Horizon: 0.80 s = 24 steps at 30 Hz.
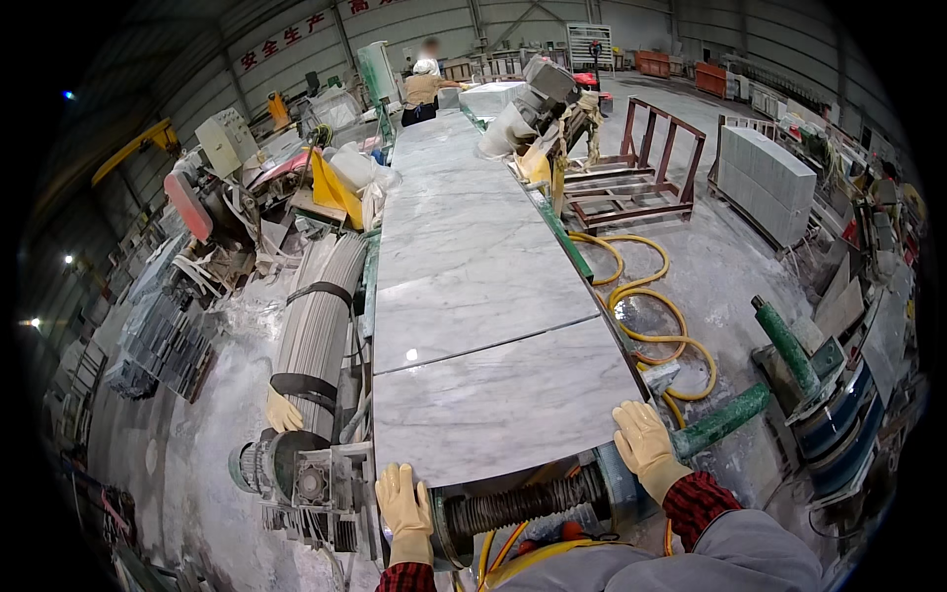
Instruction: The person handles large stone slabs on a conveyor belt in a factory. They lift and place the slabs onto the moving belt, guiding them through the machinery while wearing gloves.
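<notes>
A white, grey-veined marble slab point(483, 419) lies flat on a long roller conveyor in front of me. A thin dark gap parts it from the larger polished marble surface point(464, 247) beyond. My left hand point(403, 508), in a cream rubber glove, rests at the slab's near left corner, fingers stretched forward. My right hand point(646, 444), gloved alike, is at the near right corner, its fingers extended along the slab's edge. Whether any fingertips curl under the edge is hidden. Below the near edge, between my hands, sits a dark ribbed roller point(528, 508).
A motor point(266, 466) and a strapped grey bundle point(318, 326) flank the conveyor's left, with a loose cream glove point(284, 411) nearby. Yellow hose point(681, 326) coils on the right floor beside a green pipe point(725, 419). A person point(422, 94) stands at the far end.
</notes>
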Motion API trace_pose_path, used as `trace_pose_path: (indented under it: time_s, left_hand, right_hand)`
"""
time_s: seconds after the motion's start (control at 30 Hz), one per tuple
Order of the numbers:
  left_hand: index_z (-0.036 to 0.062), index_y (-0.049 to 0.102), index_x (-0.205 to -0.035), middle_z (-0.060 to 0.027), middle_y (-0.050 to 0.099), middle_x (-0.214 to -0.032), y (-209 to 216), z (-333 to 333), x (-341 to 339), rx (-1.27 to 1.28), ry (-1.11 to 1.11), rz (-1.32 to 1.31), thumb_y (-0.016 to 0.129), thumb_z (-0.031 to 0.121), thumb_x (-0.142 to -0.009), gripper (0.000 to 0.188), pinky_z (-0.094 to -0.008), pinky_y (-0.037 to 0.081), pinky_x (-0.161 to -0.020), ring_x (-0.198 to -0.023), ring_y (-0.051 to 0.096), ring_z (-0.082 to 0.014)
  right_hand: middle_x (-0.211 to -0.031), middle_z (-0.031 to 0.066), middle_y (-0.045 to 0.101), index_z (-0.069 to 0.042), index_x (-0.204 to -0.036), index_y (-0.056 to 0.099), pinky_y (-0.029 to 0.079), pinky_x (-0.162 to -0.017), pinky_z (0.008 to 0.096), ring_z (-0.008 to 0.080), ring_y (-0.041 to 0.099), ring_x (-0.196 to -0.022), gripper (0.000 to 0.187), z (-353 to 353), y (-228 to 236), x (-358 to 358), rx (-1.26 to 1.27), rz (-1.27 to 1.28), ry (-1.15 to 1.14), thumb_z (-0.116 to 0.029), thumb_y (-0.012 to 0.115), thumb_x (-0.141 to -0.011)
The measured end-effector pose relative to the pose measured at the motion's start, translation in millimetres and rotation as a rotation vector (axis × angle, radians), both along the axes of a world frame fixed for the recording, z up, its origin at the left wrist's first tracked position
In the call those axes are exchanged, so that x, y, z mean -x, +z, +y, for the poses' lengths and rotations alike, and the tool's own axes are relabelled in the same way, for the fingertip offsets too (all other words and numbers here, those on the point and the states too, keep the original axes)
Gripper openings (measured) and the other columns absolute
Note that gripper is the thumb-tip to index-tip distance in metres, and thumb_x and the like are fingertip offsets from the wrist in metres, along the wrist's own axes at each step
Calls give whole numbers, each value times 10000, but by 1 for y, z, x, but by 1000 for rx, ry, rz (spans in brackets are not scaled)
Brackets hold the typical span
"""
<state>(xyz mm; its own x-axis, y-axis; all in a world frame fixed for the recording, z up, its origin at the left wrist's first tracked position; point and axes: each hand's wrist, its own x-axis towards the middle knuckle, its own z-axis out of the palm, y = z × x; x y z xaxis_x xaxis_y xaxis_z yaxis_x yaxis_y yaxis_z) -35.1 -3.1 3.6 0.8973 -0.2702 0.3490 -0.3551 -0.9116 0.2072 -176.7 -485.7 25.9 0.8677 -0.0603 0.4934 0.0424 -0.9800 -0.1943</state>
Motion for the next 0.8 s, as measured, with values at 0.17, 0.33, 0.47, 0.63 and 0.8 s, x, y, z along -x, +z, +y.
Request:
trace_pose_path:
  time_s: [0.17,0.33,0.47,0.63,0.8]
  left_hand:
    - [70,575,-1472,-261,558,-1561,-3,0,1,6,-4,-12,703,230,-1019,497,-581,322,-1272,-1460,487,-472]
    - [69,586,-1464,-255,568,-1559,-5,2,2,20,-2,-19,709,228,-1014,493,-581,328,-1268,-1451,498,-472]
    - [57,595,-1444,-246,582,-1526,-3,2,3,20,-8,-33,712,218,-1010,477,-579,336,-1258,-1433,506,-469]
    - [56,596,-1444,-249,581,-1525,-7,4,6,20,-5,-58,708,210,-1012,472,-576,338,-1256,-1432,502,-471]
    - [56,597,-1446,-253,580,-1535,-5,3,8,10,-7,-50,706,198,-1011,470,-578,341,-1255,-1426,509,-473]
  right_hand:
    - [-1377,193,659,-37,-1340,656,434,-1190,536,399,587,-1326,441,-1,-6,2,20,-10,-5,-201,704,-934]
    - [-1378,201,653,-35,-1341,654,440,-1178,537,410,590,-1311,441,2,4,3,-5,-2,10,-184,712,-930]
    - [-1375,205,651,-32,-1337,653,447,-1168,539,418,591,-1302,449,4,7,5,-33,-1,10,-156,726,-913]
    - [-1394,208,650,-32,-1352,657,444,-1175,545,422,590,-1311,455,2,3,7,-38,20,6,-158,730,-921]
    - [-1418,211,649,-35,-1376,658,429,-1196,551,423,579,-1348,462,0,-7,10,-23,13,0,-172,731,-940]
